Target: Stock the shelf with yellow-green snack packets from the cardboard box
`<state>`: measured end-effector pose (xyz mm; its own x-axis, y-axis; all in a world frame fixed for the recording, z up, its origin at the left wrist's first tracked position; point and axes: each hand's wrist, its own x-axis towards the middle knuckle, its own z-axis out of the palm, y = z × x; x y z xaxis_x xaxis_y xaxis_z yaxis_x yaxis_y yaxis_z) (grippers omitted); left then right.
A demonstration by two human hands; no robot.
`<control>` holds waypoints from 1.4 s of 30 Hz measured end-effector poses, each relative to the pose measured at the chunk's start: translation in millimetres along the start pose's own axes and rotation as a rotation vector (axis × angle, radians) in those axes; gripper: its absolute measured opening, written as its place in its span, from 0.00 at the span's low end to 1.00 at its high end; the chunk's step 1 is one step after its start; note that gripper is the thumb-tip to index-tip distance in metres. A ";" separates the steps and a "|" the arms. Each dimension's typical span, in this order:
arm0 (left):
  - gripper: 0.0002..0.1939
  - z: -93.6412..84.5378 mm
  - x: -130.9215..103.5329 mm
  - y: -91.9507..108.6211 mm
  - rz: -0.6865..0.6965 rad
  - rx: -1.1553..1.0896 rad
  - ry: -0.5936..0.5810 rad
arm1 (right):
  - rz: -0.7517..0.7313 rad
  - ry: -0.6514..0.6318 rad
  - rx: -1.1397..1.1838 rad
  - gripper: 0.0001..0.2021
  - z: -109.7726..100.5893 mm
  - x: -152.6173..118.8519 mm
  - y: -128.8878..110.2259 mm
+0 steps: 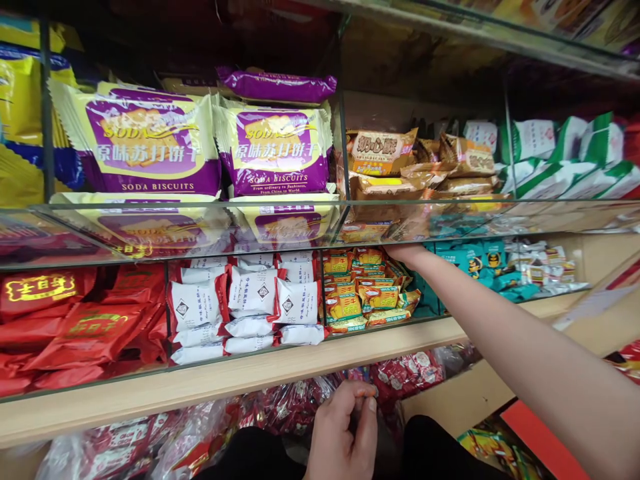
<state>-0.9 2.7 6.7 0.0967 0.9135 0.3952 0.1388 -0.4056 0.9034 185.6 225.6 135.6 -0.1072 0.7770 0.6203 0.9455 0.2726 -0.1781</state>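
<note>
My right arm stretches up from the lower right to the glass shelf (210,230). My right hand (407,253) shows only as a wrist; its fingers are hidden behind the reflecting glass edge, between the small orange-yellow packets (360,287) and the brown snack packets (400,167) above. My left hand (345,427) is low in the middle, in front of the wooden shelf edge (250,373). Its thumb and fingers are pinched together with nothing visible in them, close to the red-wrapped sweets (405,377) on the lower shelf.
Purple soda biscuit packs (150,143) fill the upper left compartment. White-and-red packets (250,293) and red packs (75,320) lie below. Teal packets (475,260) and green-white packs (560,160) are to the right. Glass dividers separate the compartments.
</note>
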 end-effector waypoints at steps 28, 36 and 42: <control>0.28 -7.4 2.6 3.7 -0.270 -0.577 -0.080 | 0.399 -0.095 0.576 0.10 -62.2 -215.2 -82.9; 0.19 -2.0 14.0 15.9 -0.449 -0.469 0.154 | 0.474 -0.145 0.834 0.10 -37.3 -249.6 -102.7; 0.16 0.8 14.9 16.0 -0.576 -0.732 0.279 | 0.615 -0.215 1.098 0.11 -36.5 -251.2 -100.7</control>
<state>3.6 9.7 26.9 -0.0442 0.9789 -0.1995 -0.5646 0.1402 0.8133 128.6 -17.7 25.5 0.1111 0.9893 0.0942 0.1177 0.0810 -0.9897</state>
